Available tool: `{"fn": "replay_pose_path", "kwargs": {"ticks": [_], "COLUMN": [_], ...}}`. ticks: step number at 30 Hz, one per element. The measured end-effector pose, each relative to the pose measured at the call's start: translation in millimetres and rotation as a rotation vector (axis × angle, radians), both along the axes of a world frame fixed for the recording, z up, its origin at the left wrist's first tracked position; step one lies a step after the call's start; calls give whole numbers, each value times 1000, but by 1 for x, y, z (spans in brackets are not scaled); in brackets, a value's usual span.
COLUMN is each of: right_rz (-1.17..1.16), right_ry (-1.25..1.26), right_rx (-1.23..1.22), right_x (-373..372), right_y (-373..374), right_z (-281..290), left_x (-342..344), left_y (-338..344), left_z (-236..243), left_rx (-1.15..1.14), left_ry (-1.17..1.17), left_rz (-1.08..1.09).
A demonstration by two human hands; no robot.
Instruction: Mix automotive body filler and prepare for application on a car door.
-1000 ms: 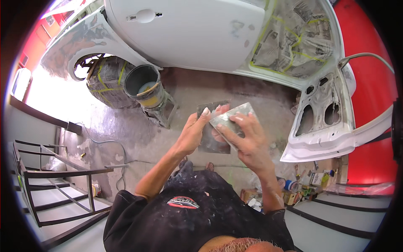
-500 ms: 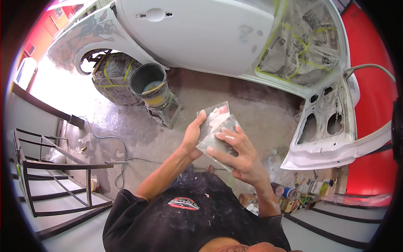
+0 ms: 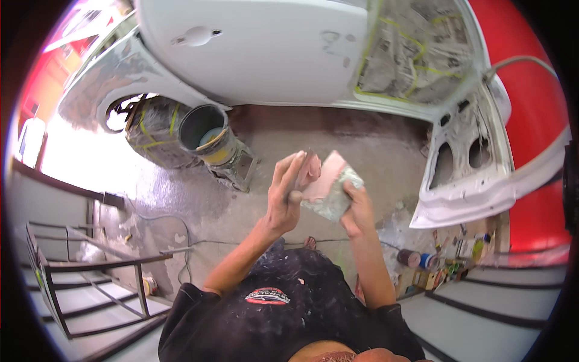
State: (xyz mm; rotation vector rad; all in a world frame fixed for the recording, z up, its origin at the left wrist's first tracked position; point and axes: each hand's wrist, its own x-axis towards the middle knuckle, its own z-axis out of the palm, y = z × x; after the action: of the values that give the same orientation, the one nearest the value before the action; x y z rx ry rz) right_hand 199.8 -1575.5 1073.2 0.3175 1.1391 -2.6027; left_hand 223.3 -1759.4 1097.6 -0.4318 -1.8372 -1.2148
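My left hand (image 3: 283, 196) grips a thin flat putty plate (image 3: 299, 175), tipped nearly edge-on with the fingers along its outer face. A lump of pink putty (image 3: 312, 168) clings to its inner side. In my right hand (image 3: 357, 208) is a greyish, smeared spreader plate (image 3: 336, 200), thumb on its face. Pink putty (image 3: 329, 172) coats that plate's far part. The two plates are close together in front of my chest; whether their edges touch I cannot tell.
Ahead stands a white car body (image 3: 271, 54) with a newspaper-masked opening (image 3: 410, 54). A black bucket (image 3: 202, 127) sits on a stand at left, near a covered wheel (image 3: 157, 130). An unmounted white door panel (image 3: 464, 169), a metal frame (image 3: 90, 265), a cable (image 3: 208, 242) and cans (image 3: 410, 258) surround me.
The plates have swung apart from their overlapped position. The left one has turned edge-on, the right one has tilted with its putty-coated face showing. The putty now looks pinker.
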Motion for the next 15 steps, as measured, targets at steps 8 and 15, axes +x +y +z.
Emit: {"fn": "replay_pose_path", "kwargs": {"ticks": [8, 15], "right_rz": [118, -98], "right_ry": [-114, -28], "right_rx": [-189, -177], "right_x": [-18, -12], "right_y": [3, 5], "right_z": [-5, 45], "left_x": [22, 33], "left_y": [6, 3], "left_z": [1, -33], "left_rx": [-279, 67], "left_ry": [-582, -890], "left_rz": [-90, -76]}}
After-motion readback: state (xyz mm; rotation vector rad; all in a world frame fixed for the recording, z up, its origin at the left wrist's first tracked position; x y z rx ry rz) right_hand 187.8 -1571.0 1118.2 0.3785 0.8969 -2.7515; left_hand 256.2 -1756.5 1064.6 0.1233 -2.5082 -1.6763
